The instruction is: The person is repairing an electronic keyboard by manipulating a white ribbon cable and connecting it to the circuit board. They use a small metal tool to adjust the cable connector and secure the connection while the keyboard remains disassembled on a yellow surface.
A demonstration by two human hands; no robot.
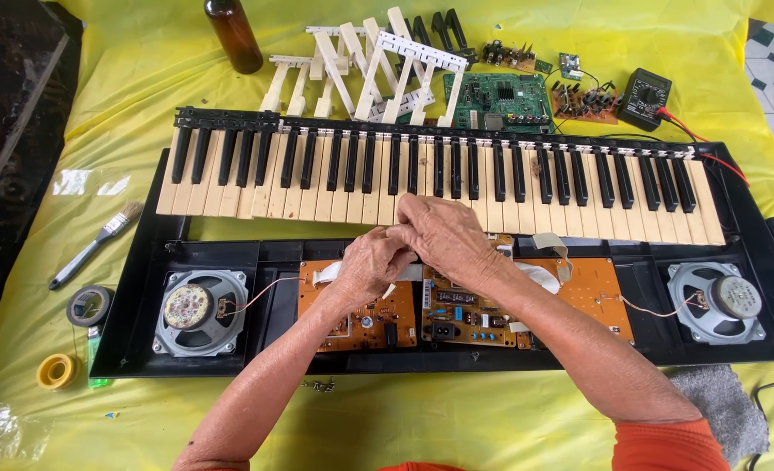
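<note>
Both hands, left [371, 266] and right [443, 234], pinch a white ribbon cable [327, 274] (its end hidden) over the circuit boards [356, 324].

left hand [368, 264], right hand [443, 231] touching, fingers seemingly pinched

Left hand [371, 262], right hand [443, 234] pinching white ribbon cable [327, 273], opened keyboard [456, 179]

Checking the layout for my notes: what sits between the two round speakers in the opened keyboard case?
In the head view, between the left speaker and right speaker lie orange circuit boards and white ribbon cables, with both hands over them.
</note>
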